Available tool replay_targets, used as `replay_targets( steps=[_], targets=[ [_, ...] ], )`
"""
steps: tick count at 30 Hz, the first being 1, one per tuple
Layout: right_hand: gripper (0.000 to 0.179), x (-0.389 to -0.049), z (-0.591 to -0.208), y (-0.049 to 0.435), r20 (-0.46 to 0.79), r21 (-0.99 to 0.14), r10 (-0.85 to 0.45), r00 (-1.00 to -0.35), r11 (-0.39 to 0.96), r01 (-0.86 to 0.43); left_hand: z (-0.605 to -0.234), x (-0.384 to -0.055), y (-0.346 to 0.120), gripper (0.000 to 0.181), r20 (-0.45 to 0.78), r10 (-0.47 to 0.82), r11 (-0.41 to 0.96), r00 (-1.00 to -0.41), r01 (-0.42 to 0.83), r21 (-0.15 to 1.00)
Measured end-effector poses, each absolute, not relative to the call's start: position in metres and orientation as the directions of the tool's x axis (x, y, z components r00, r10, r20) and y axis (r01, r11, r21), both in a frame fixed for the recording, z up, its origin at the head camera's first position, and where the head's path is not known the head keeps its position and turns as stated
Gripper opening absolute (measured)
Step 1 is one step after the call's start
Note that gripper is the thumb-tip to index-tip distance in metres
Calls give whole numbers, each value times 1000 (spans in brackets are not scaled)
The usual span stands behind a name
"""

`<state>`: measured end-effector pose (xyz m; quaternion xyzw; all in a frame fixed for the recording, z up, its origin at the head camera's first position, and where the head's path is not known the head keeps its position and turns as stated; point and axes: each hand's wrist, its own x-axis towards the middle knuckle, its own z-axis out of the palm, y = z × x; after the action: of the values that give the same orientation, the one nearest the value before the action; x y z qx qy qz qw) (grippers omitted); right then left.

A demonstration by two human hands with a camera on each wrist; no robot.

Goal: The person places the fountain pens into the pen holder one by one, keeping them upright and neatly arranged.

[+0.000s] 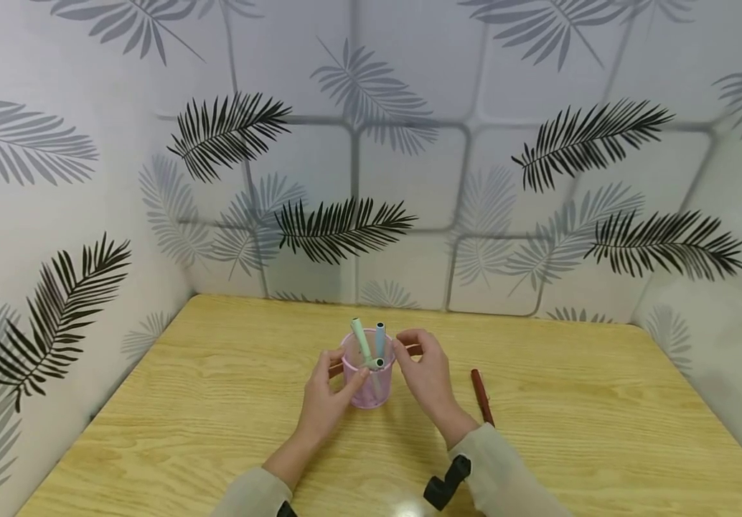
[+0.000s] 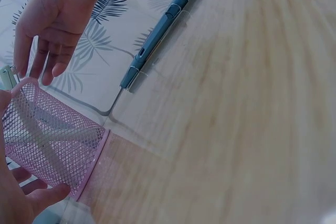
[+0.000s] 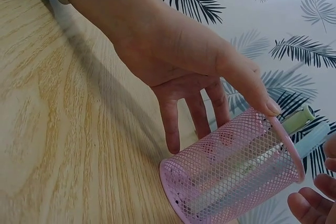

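Note:
A pink mesh pen holder [image 1: 368, 391] stands upright on the wooden table, between both hands. Inside it lean a light green pen [image 1: 361, 337], a light blue pen [image 1: 380, 339] and a third pen [image 1: 376, 363] with a pale green end. My left hand [image 1: 326, 398] holds the holder's left side, thumb at the front rim and fingers round the side. On the opposite side my right hand [image 1: 428, 370] grips the rim; in the right wrist view its thumb [image 3: 252, 85] lies on the rim, with fingers along the mesh.
Right of my right forearm, a dark red pen [image 1: 482, 396] lies on the table [image 1: 571, 402]. A pen [image 2: 163, 30] in the left wrist view looks teal. Leaf-patterned walls [image 1: 410, 172] enclose the table at the back and sides.

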<state>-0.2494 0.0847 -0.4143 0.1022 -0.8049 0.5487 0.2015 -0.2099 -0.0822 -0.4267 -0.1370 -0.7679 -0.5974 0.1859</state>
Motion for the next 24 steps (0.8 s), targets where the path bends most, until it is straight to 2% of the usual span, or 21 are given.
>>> replay_targets(
  steps=[6, 15, 24],
  targets=[
    [17, -245, -415, 90, 411, -861, 44, -911, 348, -372, -429, -211, -83, 39, 444, -17, 251, -896, 426, 869],
    [20, -240, -413, 97, 385, -869, 32, -922, 348, -351, -461, -233, -86, 42, 448, -31, 267, -893, 425, 865],
    [20, -235, -412, 107, 367, -868, 11, -930, 364, -338, -463, -234, -86, 44, 460, -30, 281, -887, 434, 856]
  ],
)
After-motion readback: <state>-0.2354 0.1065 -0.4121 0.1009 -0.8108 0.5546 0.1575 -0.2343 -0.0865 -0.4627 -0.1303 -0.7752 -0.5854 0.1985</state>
